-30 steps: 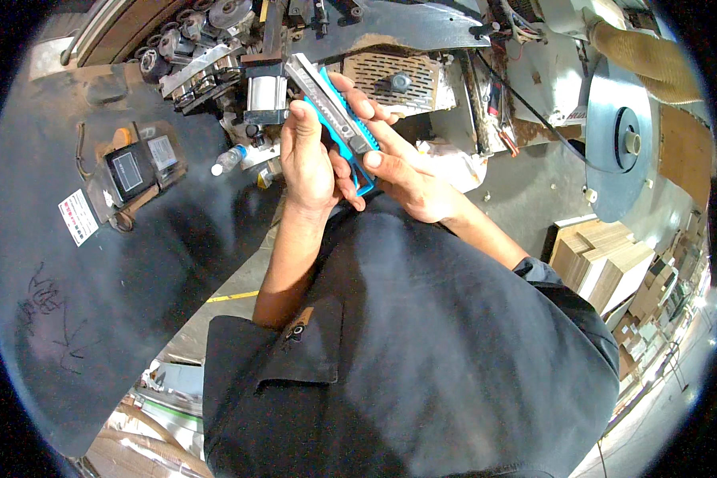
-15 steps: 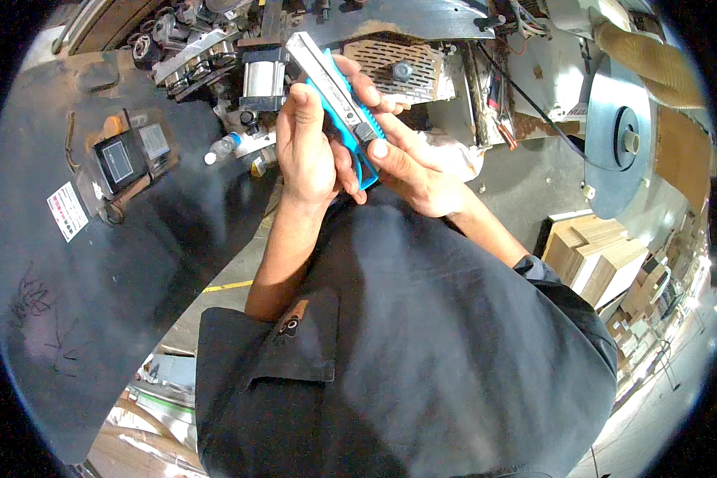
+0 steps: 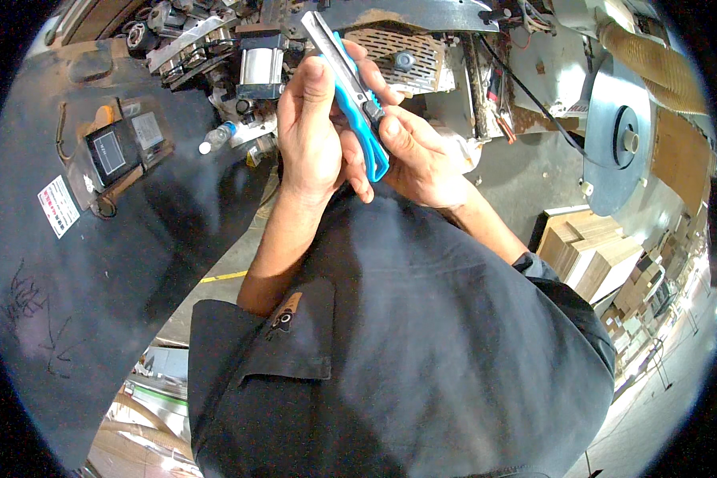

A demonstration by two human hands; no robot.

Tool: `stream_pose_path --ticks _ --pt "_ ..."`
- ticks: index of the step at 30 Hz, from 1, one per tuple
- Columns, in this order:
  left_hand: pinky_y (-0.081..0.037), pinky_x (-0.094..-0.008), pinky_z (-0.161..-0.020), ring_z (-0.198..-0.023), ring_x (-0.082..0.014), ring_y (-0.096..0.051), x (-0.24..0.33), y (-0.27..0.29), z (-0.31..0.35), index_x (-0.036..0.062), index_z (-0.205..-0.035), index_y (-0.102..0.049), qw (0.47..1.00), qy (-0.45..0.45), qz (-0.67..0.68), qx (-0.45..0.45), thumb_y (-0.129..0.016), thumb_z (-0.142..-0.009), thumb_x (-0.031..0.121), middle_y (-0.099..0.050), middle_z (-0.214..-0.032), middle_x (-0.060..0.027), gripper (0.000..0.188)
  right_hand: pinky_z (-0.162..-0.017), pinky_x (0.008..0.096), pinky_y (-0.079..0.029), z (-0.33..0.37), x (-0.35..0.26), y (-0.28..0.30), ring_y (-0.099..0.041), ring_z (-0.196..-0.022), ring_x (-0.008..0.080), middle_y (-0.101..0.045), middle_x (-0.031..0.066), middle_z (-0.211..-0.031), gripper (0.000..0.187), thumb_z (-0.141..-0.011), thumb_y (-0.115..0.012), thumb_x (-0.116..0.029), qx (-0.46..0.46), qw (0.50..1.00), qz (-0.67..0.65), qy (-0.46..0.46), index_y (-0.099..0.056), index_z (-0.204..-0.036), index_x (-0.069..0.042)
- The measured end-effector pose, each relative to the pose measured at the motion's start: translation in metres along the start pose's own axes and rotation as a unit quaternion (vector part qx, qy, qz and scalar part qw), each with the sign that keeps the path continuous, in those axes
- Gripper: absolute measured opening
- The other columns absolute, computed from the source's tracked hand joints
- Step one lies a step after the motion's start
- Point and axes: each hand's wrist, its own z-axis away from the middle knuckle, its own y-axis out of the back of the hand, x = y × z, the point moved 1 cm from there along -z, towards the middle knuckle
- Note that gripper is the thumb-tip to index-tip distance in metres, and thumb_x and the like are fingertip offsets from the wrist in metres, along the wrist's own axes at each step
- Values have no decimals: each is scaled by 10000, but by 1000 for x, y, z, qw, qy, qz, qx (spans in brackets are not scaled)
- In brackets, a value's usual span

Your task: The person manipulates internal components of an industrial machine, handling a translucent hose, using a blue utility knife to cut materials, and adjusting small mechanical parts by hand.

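A utility knife [image 3: 363, 131] with a blue handle, a silver metal channel and a dark slider is held up in front of my chest, its front end pointing up and left. My left hand [image 3: 311, 151] grips it from the left side, thumb along the blue body and fingers curled behind. On the other side my right hand [image 3: 426, 159] is closed on the knife too, its thumb tip at the dark slider. The fingers behind the handle are partly hidden. A looped opening forms the handle's rear end, below the hands.
A dark machine surface [image 3: 135, 263] with a small display panel [image 3: 110, 155] spreads on the left. A small plastic bottle [image 3: 217, 138] lies near its edge. Machine parts [image 3: 261, 72] and a slotted plate [image 3: 374, 60] are beyond my hands. Stacked boards [image 3: 589, 251] stand at right.
The knife has risen slightly and rolled, so more of its blue side and less of its metal face shows. Both hands keep their hold, with the right thumb still near the slider.
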Motion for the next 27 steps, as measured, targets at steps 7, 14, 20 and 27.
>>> stream_pose_path --ticks 7,14,20,27 --pt "-623 -503 -884 -867 -263 -714 4 3 -5 -7 -1290 -542 998 32 -54 6 -404 -1099 508 -671 -992 -132 566 -678 336 -557 -2 -3 -8 -660 -778 216 -660 139 -932 599 -1118 -341 -485 23 1000 -7 12 -524 -1333 43" --pt "-636 -473 -861 -854 -260 -720 7 5 -9 -9 -1282 -551 997 36 -69 13 -433 -1086 520 -682 -989 -137 577 -726 331 -554 -2 -6 -8 -664 -766 213 -695 132 -884 608 -1125 -338 -478 72 996 54 0 -653 -1121 41" --pt "-623 -467 -871 -854 -259 -716 3 6 -14 -5 -1272 -551 998 19 -57 16 -485 -1076 499 -688 -986 -133 545 -801 297 -527 -4 -11 -6 -641 -782 143 -691 82 -837 514 -1127 -405 -367 169 955 243 24 -695 -1063 52" --pt "-602 -380 -732 -851 -264 -723 3 5 -16 4 -1249 -556 998 -15 -54 -3 -521 -1071 466 -695 -983 -139 496 -698 292 -523 -6 -16 -10 -630 -704 125 -667 59 -747 456 -1124 -426 -326 202 920 334 47 -676 -1086 53"
